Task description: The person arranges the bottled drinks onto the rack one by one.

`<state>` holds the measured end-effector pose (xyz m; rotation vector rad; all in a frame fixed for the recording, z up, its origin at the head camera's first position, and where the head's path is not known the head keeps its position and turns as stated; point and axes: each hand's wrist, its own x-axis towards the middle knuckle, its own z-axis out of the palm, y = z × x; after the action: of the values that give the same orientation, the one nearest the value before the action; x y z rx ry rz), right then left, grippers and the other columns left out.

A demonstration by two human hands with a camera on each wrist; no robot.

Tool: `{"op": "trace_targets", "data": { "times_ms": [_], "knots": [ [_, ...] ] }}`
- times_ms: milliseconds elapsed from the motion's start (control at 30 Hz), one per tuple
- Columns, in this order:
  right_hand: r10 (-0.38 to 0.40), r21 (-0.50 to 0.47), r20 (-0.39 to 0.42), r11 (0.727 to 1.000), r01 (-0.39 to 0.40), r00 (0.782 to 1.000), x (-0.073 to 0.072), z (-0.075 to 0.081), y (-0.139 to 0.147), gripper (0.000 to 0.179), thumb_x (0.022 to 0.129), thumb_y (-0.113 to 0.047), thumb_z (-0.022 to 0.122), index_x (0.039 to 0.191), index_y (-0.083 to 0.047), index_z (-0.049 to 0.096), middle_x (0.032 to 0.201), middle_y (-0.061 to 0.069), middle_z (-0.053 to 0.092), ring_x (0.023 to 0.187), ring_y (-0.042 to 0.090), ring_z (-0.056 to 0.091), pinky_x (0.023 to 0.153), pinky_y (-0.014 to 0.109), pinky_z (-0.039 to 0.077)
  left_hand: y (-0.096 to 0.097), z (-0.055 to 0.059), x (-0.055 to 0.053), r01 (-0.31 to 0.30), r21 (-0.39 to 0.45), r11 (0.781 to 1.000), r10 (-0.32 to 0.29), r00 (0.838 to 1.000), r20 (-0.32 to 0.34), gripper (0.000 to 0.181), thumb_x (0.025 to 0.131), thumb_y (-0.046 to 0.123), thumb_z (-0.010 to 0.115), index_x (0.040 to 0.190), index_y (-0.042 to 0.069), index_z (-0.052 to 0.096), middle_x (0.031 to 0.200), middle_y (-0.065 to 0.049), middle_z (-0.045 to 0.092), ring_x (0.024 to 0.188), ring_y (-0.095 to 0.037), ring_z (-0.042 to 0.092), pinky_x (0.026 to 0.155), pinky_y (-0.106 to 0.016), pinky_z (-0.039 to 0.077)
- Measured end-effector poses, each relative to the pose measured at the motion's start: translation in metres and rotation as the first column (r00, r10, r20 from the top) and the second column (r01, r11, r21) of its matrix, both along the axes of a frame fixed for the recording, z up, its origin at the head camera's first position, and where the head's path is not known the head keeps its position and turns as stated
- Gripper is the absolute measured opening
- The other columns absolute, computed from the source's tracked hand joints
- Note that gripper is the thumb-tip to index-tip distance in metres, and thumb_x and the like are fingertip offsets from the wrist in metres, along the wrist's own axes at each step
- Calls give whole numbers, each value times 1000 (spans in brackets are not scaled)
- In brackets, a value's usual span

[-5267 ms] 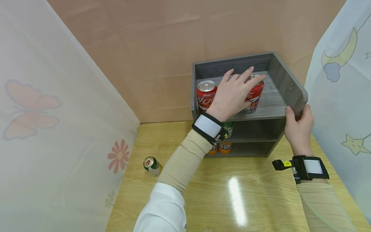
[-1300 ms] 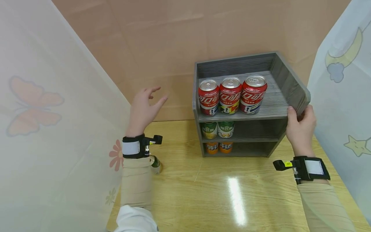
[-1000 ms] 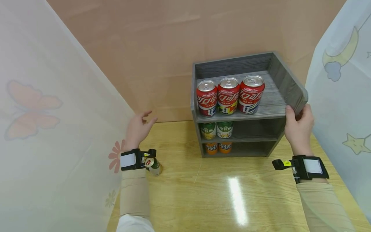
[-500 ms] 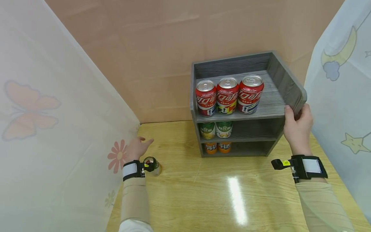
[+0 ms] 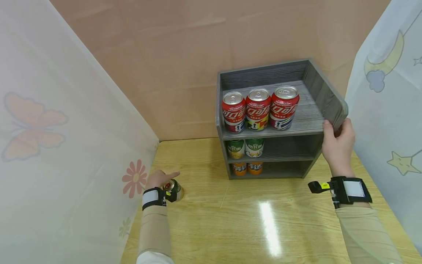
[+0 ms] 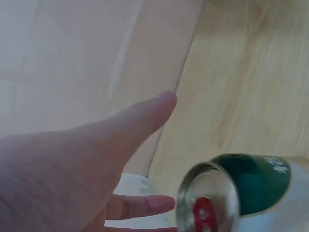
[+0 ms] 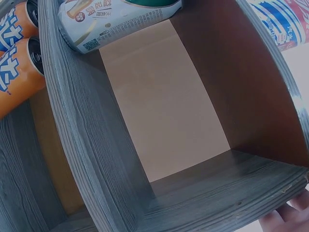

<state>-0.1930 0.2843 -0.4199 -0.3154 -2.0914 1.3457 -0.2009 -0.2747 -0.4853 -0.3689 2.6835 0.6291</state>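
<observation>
A green and white drink can (image 5: pixel 174 189) with a red pull tab stands on the table at the left. My left hand (image 5: pixel 159 178) is right beside its top, thumb stretched out straight. In the left wrist view, the fingertips (image 6: pixel 157 204) come right up to the rim of the can's silver lid. My right hand (image 5: pixel 339 145) grips the right side panel of a grey wooden shelf (image 5: pixel 311 110), thumb on the front edge. Three red cola cans (image 5: pixel 258 110) line the top tier, two green and white cans (image 5: pixel 254 147) the middle, two orange soda cans (image 5: pixel 255 168) the bottom.
The wooden table (image 5: pixel 224 220) runs under everything. A brown backdrop (image 5: pixel 165 73) rises behind the shelf, and printed white curtains (image 5: pixel 82 110) flank both sides. In the right wrist view, bare board (image 7: pixel 164 106) shows beside the middle-tier can.
My left hand has left the red cans on the top tier, swung left and come down beside the can on the table. My right hand keeps its grip on the shelf.
</observation>
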Motion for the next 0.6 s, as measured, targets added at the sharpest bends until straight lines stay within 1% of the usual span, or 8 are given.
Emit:
{"op": "trace_targets", "data": {
  "times_ms": [167, 233, 300, 367, 467, 500, 533, 600],
  "knots": [
    [-5, 12, 1, 1000, 5, 1000, -1, -1, 0, 43, 106, -33, 50, 138, -4, 52, 107, -15, 49, 92, 6, 48, 74, 26, 36, 3, -13, 1, 4, 36, 999, -5, 999, 32, 68, 88, 63, 68, 46, 15, 47, 44, 3, 36, 42, -11, 31, 50, -29, 37],
    [-4, 12, 0, 1000, 4, 1000, -1, -1, 0, 43, 106, -33, 50, 138, -4, 52, 107, -15, 49, 92, 6, 48, 75, 26, 36, 6, -18, 2, 1, 46, 999, -2, 1000, 13, 65, 88, 57, 73, 46, 15, 46, 45, 4, 36, 42, -12, 32, 50, -29, 37],
    [-2, 8, -5, 1000, 2, 1000, -1, -2, 0, 42, 106, -33, 50, 138, -5, 52, 107, -16, 49, 92, 6, 48, 75, 26, 36, 7, -23, 4, 0, 38, 999, 0, 1000, -21, 59, 86, 50, 77, 48, 12, 53, 47, 2, 41, 44, -13, 37, 49, -29, 37],
    [0, 2, -12, 1000, 0, 1000, -1, -2, 0, 41, 106, -33, 50, 137, -6, 52, 106, -16, 49, 92, 6, 48, 75, 26, 36, 9, -24, 6, -2, 24, 1000, 3, 998, -63, 48, 84, 42, 80, 56, 7, 63, 52, 0, 50, 48, -15, 44, 49, -29, 39],
    [0, -3, -15, 1000, 0, 1000, -1, -2, 0, 41, 106, -33, 51, 137, -7, 53, 106, -16, 49, 93, 6, 48, 75, 26, 36, 11, -26, 8, -20, 14, 1000, 21, 996, -92, 33, 83, 34, 82, 76, 3, 77, 65, -7, 66, 58, -22, 58, 53, -33, 48],
    [-1, -3, -15, 1000, 1, 1000, -1, -2, 0, 41, 106, -33, 51, 137, -7, 53, 106, -16, 49, 93, 6, 48, 76, 26, 36, 12, -27, 8, -28, 11, 1000, 29, 995, -98, 32, 82, 34, 83, 82, 2, 78, 72, -9, 69, 63, -25, 62, 56, -36, 51],
    [-2, -4, -13, 1000, 2, 1000, -1, -2, 0, 41, 106, -33, 50, 137, -7, 53, 107, -16, 49, 93, 6, 48, 76, 26, 36, 13, -27, 9, -38, 10, 999, 39, 994, -101, 35, 81, 33, 83, 89, -1, 78, 78, -11, 70, 68, -27, 64, 61, -38, 53],
    [-6, -2, -9, 1000, 6, 1000, -1, -1, 0, 41, 106, -33, 50, 137, -6, 53, 107, -16, 49, 94, 6, 48, 76, 26, 36, 11, -32, 10, -52, 12, 999, 53, 992, -113, 44, 79, 31, 86, 100, -6, 74, 89, -17, 71, 78, -33, 66, 70, -44, 56]
  ]
}}
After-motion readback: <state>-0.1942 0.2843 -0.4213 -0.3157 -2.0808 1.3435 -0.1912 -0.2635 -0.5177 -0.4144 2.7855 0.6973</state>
